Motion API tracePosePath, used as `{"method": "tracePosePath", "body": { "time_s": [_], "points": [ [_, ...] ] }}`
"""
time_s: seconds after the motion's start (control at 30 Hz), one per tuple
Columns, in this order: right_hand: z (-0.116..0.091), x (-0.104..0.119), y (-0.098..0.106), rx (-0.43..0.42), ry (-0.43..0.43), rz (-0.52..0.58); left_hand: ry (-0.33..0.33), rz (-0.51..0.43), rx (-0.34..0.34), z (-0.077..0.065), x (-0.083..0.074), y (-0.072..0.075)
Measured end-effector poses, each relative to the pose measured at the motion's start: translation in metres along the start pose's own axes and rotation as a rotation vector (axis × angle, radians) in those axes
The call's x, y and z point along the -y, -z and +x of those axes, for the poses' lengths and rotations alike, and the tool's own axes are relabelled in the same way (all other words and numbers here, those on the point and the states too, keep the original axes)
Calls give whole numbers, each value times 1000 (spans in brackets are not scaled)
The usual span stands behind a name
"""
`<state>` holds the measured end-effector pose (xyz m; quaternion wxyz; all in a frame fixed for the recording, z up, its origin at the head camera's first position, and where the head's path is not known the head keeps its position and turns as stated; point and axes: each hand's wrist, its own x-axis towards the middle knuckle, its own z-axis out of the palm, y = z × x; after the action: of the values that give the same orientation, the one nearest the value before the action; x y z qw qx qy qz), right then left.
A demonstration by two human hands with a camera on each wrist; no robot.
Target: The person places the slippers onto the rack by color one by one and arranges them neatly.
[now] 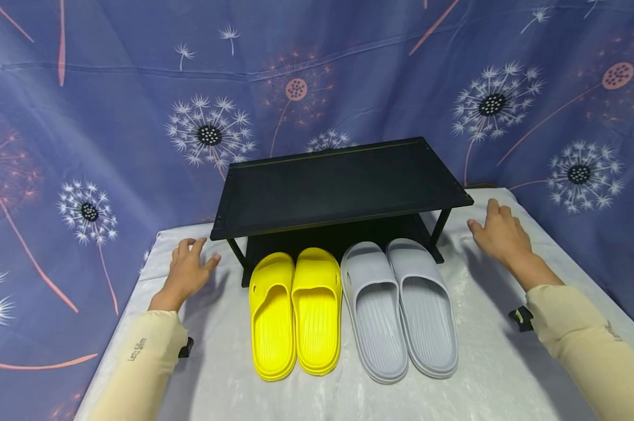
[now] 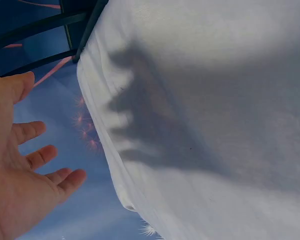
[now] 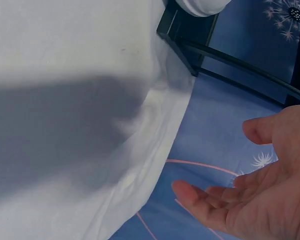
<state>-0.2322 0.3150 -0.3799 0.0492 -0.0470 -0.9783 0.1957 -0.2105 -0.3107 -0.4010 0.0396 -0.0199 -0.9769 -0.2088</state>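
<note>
A black two-tier rack (image 1: 338, 187) stands at the back of the table. In front of it lies a pair of yellow slippers (image 1: 274, 333), with a pair of grey slippers (image 1: 433, 321) to their right; their toes point toward the rack's lower shelf. My left hand (image 1: 185, 272) hovers beside the rack's left end, fingers spread and relaxed, holding nothing. Off the rack's right end, my right hand (image 1: 501, 234) hangs in the air with loosely bent fingers and nothing in it. Both wrist views show the hands apart from the dark rack frame (image 3: 230, 60).
A white cloth (image 1: 217, 374) covers the table. Behind and along both sides hangs a blue curtain (image 1: 138, 117) with dandelion prints. Shadows of both hands fall on the cloth.
</note>
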Motion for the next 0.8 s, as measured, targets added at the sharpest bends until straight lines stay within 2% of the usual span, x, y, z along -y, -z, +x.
{"method": "tracePosePath", "body": {
  "time_s": [0.23,0.8],
  "points": [
    [-6,5,2,-11,7,25,7,-18,33,0,-4,1],
    [-22,19,12,68,-3,31,7,-46,60,-1,-12,-1]
  ]
}}
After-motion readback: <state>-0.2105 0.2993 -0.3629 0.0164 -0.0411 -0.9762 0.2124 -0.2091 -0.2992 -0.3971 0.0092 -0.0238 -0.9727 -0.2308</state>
